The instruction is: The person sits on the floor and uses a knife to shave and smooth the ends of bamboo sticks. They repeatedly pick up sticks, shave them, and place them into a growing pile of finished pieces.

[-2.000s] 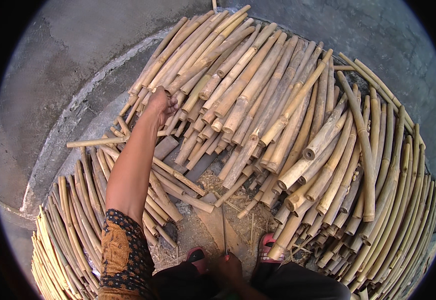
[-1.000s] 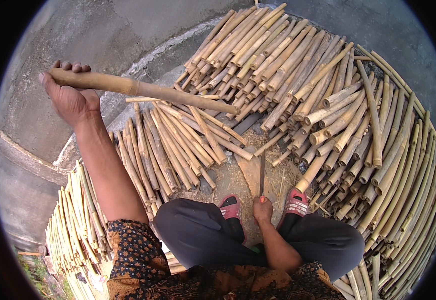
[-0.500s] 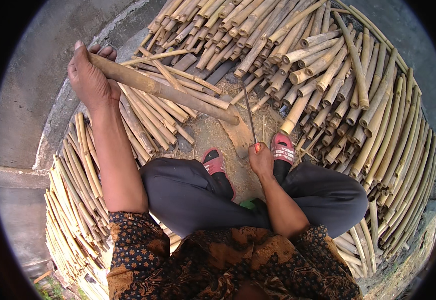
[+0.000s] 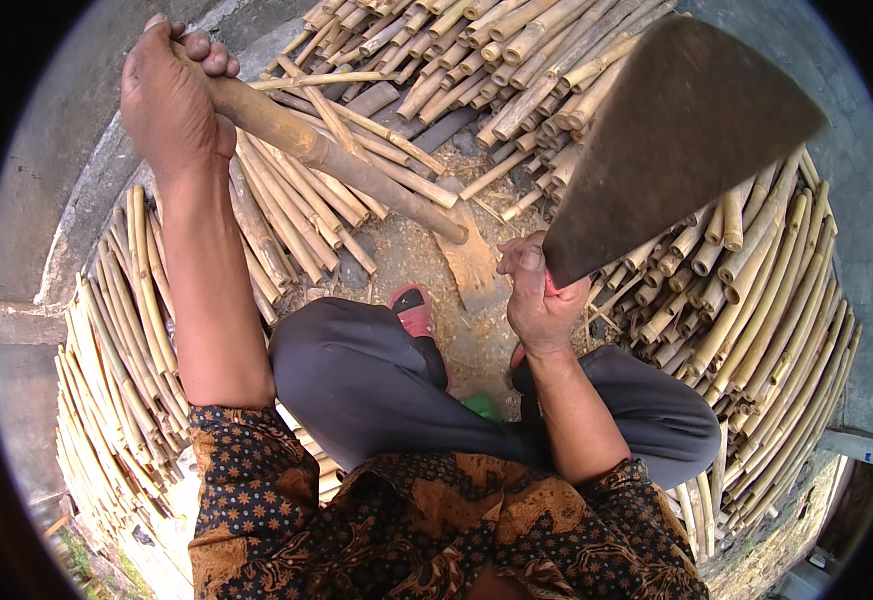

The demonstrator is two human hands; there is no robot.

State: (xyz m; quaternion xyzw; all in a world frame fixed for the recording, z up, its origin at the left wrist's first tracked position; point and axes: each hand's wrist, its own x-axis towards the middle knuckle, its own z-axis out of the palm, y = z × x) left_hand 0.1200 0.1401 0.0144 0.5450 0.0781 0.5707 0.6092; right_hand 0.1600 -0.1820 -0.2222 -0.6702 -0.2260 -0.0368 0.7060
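Note:
My left hand (image 4: 168, 110) is wrapped around the upper end of a bamboo pole (image 4: 356, 170). From there the pole slants down to the right, its lower end at a worn wooden chopping block (image 4: 474, 272) on the ground between my feet. Held up at the right is a cleaver (image 4: 681, 140) with a broad dark blade that widens toward its far end. My right hand (image 4: 548, 305) is closed around its handle, of which only a bit of red shows. The blade stands apart from the pole and hides part of the bamboo behind it.
A large pile of cut bamboo (image 4: 516, 60) lies ahead and curves round the right side. More poles (image 4: 286, 200) lie at the left, with thin bamboo sticks (image 4: 116, 370) nearer. Grey concrete walls (image 4: 46, 200) stand at the left. My left foot wears a red sandal (image 4: 416, 315).
My right hand has raised the cleaver and turned it, so the blade shows its broad side instead of its thin edge. My left hand and the pole have shifted slightly up and left in view.

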